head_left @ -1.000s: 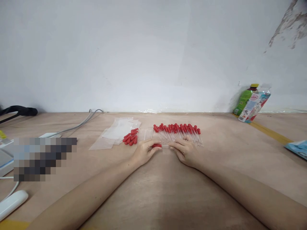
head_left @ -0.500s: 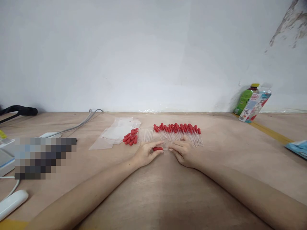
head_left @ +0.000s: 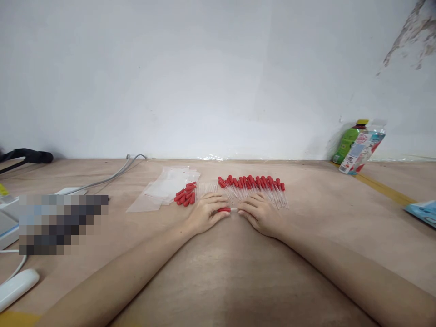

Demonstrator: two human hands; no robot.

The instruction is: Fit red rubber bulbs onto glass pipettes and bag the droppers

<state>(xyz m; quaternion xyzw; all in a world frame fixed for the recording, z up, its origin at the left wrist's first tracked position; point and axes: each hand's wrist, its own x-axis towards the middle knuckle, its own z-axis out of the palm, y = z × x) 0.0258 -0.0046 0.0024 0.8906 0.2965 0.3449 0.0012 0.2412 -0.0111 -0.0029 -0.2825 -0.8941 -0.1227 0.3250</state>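
Note:
My left hand (head_left: 204, 212) pinches the red rubber bulb (head_left: 224, 210) of a dropper. My right hand (head_left: 258, 213) pinches the clear glass tube (head_left: 234, 210) that sticks out of that bulb; the two hands almost meet over the wooden table (head_left: 218, 272). Just beyond them lies a row of several finished droppers with red bulbs (head_left: 252, 187). To the left of that row lie loose clear tubes (head_left: 206, 190) and a small heap of loose red bulbs (head_left: 185, 195).
Clear plastic bags (head_left: 163, 190) lie left of the bulbs. A grey cable (head_left: 109, 178) and white devices (head_left: 17, 285) sit at the far left. A green bottle (head_left: 347, 141) and a packet (head_left: 361, 147) lean on the wall at right; a blue packet (head_left: 424, 211) is at the right edge.
Both hands have shifted slightly away from me and flattened lower onto the table, still holding the bulb and tube together between them.

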